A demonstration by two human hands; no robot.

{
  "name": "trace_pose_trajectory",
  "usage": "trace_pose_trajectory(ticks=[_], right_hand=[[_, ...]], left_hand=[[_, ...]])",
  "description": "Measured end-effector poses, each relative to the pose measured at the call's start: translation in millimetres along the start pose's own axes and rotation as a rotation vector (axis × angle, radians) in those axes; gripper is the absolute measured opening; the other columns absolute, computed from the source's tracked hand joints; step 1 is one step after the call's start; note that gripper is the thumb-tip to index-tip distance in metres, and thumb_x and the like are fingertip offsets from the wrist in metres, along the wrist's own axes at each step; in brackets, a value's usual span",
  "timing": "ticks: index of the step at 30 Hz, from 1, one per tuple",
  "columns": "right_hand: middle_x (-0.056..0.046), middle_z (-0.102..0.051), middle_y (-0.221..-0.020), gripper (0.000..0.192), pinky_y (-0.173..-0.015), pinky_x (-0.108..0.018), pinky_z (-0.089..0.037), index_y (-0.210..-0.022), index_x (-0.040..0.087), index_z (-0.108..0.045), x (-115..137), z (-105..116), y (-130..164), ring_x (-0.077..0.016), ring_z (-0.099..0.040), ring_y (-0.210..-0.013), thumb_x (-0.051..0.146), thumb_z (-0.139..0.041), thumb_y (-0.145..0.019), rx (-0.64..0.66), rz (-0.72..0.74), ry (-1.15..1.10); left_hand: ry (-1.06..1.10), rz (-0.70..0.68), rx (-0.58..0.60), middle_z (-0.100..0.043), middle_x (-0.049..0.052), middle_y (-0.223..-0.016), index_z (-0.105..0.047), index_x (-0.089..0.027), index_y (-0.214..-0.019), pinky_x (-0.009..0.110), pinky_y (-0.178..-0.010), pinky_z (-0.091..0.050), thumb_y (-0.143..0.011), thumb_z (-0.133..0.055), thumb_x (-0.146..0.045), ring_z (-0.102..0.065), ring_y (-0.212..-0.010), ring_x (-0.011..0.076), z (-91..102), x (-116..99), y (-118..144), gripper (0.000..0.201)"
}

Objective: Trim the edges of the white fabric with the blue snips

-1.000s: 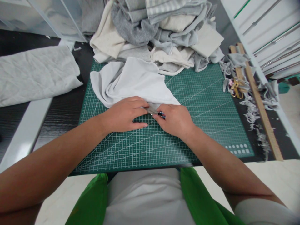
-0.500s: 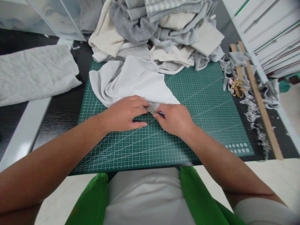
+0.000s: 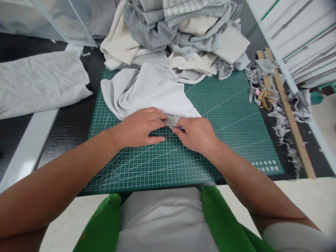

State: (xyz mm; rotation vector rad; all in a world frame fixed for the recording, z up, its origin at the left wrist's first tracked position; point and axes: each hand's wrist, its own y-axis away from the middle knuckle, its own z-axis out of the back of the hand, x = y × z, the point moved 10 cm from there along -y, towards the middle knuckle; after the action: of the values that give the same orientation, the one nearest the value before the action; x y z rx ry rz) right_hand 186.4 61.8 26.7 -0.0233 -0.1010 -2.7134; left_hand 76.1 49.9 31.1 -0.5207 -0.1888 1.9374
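Note:
A pale grey piece of fabric lies partly bunched on the green cutting mat, its near edge folded over. My left hand rests on that near edge, fingers stretched out over the cloth and thumb apart on the mat. Just to its right, my right hand is closed in a pinch at the same edge. From between its thumb and forefinger a thin, shiny metal tip points left, with a bluish part behind it. Most of this small tool is hidden by my fingers.
Behind the fabric rises a heap of grey and cream cloth. Folded grey fabric lies on the dark table at left. Along the right edge are gold-handled scissors, thread scraps and a wooden strip.
The metal tip shows slightly more beyond my right fingers, which have shifted very little. My left hand and the fabric have stayed in place.

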Motion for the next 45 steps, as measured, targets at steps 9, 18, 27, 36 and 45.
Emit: trace_pose_trajectory(ticks=[9, 18, 27, 36, 45], right_hand=[[-0.003, -0.08, -0.087, 0.025, -0.068, -0.033, -0.04, -0.097, 0.022, -0.075, -18.8, 3.5, 0.3, -0.0226, -0.071, -0.078, 0.042, -0.06, -0.095, -0.064, -0.077, -0.137], [-0.003, -0.078, -0.085, 0.027, -0.066, -0.033, -0.037, -0.098, 0.022, -0.074, -8.8, -1.2, 1.2, -0.0217, -0.069, -0.076, 0.045, -0.059, -0.096, -0.034, -0.035, -0.127], [-0.004, -0.079, -0.087, 0.03, -0.066, -0.033, -0.038, -0.101, 0.023, -0.074, -5.1, -3.5, 1.0, -0.0229, -0.071, -0.078, 0.047, -0.057, -0.098, -0.034, -0.037, -0.098], [-0.005, -0.08, -0.088, 0.029, -0.065, -0.034, -0.037, -0.1, 0.023, -0.074, -3.6, -2.6, -0.1, -0.0231, -0.071, -0.078, 0.044, -0.055, -0.099, -0.015, -0.03, -0.047], [-0.005, -0.08, -0.087, 0.03, -0.062, -0.034, -0.034, -0.098, 0.022, -0.075, -1.8, -0.9, 0.0, -0.0234, -0.071, -0.076, 0.042, -0.052, -0.1, -0.014, -0.018, -0.005]], left_hand=[[-0.038, -0.011, -0.006, -0.071, 0.018, -0.123, -0.073, -0.011, -0.108, 0.051, -0.105, -0.055, -0.096, -0.067, -0.045, -0.065, -0.118, 0.0312, 0.8, -1.4, 0.4, 0.037], [-0.023, -0.017, -0.021, -0.07, 0.018, -0.124, -0.072, -0.012, -0.109, 0.05, -0.106, -0.055, -0.097, -0.065, -0.045, -0.066, -0.119, 0.0306, 2.0, -2.1, 1.7, 0.036], [-0.028, -0.021, -0.034, -0.071, 0.018, -0.123, -0.072, -0.013, -0.108, 0.049, -0.105, -0.056, -0.097, -0.064, -0.045, -0.066, -0.117, 0.0298, 2.4, -2.1, 1.5, 0.035], [-0.039, -0.013, -0.004, -0.071, 0.017, -0.124, -0.072, -0.013, -0.109, 0.049, -0.106, -0.055, -0.097, -0.065, -0.046, -0.065, -0.119, 0.0299, 0.6, -2.0, 0.5, 0.036], [-0.029, -0.013, -0.012, -0.071, 0.017, -0.122, -0.073, -0.013, -0.107, 0.05, -0.105, -0.055, -0.096, -0.066, -0.046, -0.065, -0.118, 0.0304, 0.5, -1.1, 1.0, 0.035]])
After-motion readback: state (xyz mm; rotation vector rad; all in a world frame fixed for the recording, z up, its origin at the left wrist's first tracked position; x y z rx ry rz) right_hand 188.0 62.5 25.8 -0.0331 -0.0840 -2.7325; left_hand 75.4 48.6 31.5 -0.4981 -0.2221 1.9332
